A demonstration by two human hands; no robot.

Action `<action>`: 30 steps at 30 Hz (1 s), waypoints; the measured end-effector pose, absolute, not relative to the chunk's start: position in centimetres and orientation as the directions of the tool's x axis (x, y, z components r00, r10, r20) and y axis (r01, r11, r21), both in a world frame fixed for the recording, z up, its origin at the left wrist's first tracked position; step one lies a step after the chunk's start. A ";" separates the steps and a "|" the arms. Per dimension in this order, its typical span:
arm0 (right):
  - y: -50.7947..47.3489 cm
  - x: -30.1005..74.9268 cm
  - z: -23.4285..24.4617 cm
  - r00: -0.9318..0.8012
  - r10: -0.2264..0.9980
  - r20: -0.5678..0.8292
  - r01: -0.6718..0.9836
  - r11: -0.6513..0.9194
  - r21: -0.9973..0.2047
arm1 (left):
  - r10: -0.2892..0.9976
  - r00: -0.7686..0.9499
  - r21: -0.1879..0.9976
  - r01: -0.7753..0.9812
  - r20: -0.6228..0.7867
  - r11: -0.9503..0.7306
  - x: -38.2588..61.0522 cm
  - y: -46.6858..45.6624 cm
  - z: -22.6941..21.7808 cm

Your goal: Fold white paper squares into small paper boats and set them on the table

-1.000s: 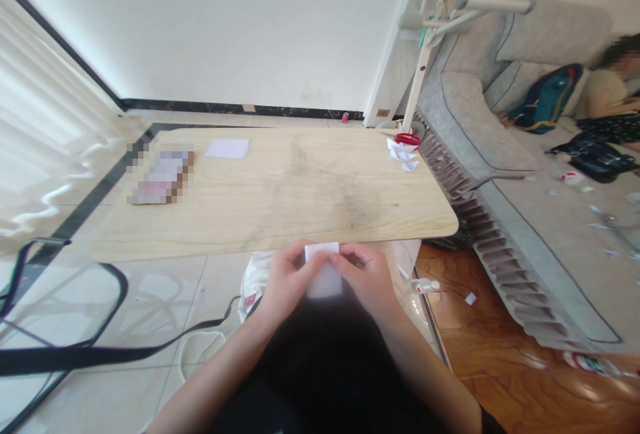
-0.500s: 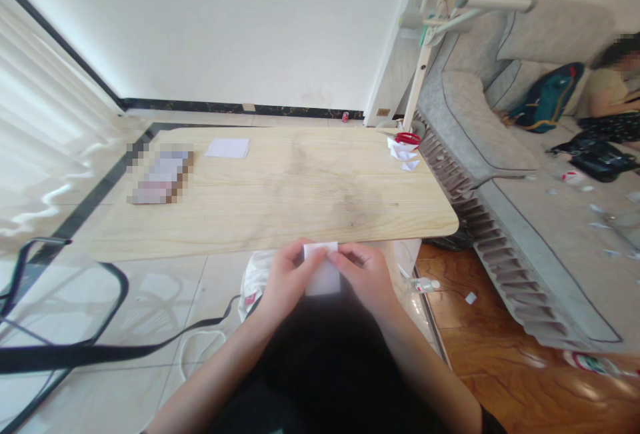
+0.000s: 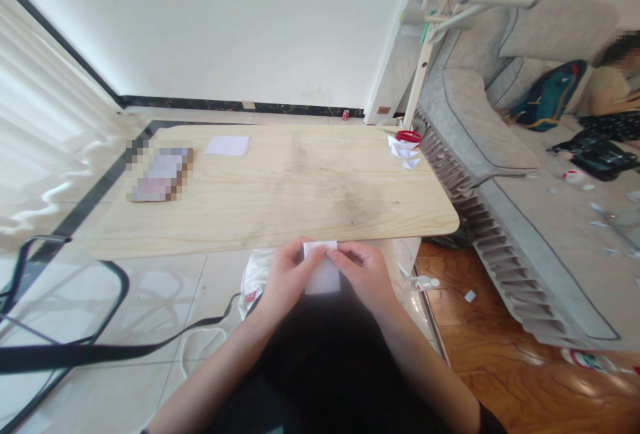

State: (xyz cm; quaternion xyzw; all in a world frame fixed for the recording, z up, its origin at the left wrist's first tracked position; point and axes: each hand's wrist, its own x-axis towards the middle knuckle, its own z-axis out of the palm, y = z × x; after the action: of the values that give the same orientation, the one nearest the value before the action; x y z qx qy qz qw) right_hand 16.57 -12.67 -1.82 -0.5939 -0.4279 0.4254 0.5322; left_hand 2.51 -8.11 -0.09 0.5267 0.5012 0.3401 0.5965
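Note:
A small folded white paper (image 3: 323, 277) sits between both my hands, just below the near edge of the wooden table (image 3: 280, 187). My left hand (image 3: 285, 281) pinches its left side with thumb and fingers closed. On the other side my right hand (image 3: 365, 274) is closed on its right edge, fingertips meeting near the top. Both hands hover over my dark lap.
On the table lie a white sheet (image 3: 227, 146), a blurred flat object (image 3: 160, 175), red scissors (image 3: 407, 135) and small folded white papers (image 3: 405, 153). A grey sofa (image 3: 500, 147) with a person seated stands to the right. A white plastic bag (image 3: 253, 281) lies under the table.
The hands and paper have stayed almost in place; only the fingertips shifted slightly along the paper's top edge.

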 end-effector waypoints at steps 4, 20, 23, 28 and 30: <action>-12.7 16.5 -2.0 0.260 0.964 -0.050 0.056 -0.067 -0.996 | 0.930 0.272 0.969 0.104 -0.246 0.226 2.5 -8.0 -0.3; -12.6 16.7 -2.6 0.233 0.970 -0.073 0.019 -0.080 -0.997 | 0.919 0.287 0.962 0.101 -0.271 0.252 2.5 -8.0 -0.8; -12.6 16.6 -2.7 0.228 0.971 -0.071 0.013 -0.076 -0.997 | 0.912 0.305 0.962 0.093 -0.274 0.258 2.4 -7.9 -0.9; -12.6 16.6 -2.6 0.268 0.958 -0.099 -0.025 -0.096 -0.995 | 0.895 0.360 0.963 0.057 -0.265 0.262 2.2 -7.8 -1.3; -12.4 16.7 -2.6 0.313 0.941 -0.128 -0.067 -0.113 -0.991 | 0.848 0.451 0.957 0.062 -0.279 0.282 2.1 -7.7 -1.7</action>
State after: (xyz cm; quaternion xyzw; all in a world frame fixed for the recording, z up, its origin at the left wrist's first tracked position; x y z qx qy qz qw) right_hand 16.70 -12.45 -2.60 -0.5911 -0.3696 0.4549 0.5541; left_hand 2.12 -7.74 -1.66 0.5230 0.4349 0.2921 0.6723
